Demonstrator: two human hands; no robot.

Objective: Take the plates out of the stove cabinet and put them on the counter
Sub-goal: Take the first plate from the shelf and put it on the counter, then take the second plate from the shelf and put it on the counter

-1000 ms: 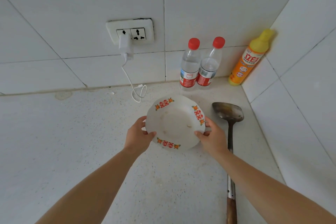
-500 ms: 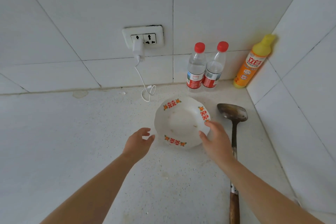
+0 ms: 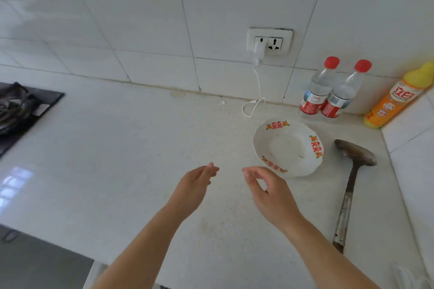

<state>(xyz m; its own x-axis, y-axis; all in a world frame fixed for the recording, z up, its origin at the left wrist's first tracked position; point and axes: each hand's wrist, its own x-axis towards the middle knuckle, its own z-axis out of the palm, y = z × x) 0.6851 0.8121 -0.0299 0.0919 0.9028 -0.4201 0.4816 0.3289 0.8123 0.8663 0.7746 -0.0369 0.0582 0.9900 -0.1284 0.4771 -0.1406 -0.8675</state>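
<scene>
**Progress.** One shallow white plate with red-and-orange rim decoration (image 3: 288,148) lies flat and face up on the pale speckled stone worktop (image 3: 117,159), towards the back right corner. Neither hand holds it, so the transfer of this plate is judged complete. The stove cabinet is not in view, and the number of plates left inside it cannot be told (the task says "plates", so expect more than one). Remaining work, as a judgement: reach into the cabinet, presumably near the black gas stove (image 3: 16,110) at the left edge, take out the next plate, and set it on the worktop.

**Location of the plate.** It sits just in front of two clear plastic bottles with red caps (image 3: 314,94). It is also just left of a worn metal spatula with a long handle (image 3: 354,155) and does not touch it. An orange detergent bottle with a yellow cap (image 3: 394,98) leans in the corner.

**Hand pose.** Both forearms extend forward over the worktop.
- The left hand (image 3: 197,183) hovers clear of the plate on its left. The palm is turned inward, the fingers are straight and close together, and it holds nothing.
- The right hand (image 3: 270,192) hovers at the plate's near rim and overlaps it in this view, so contact cannot be confirmed. Its fingers are loosely curved, thumb and forefinger are apart, and it is empty.
</scene>
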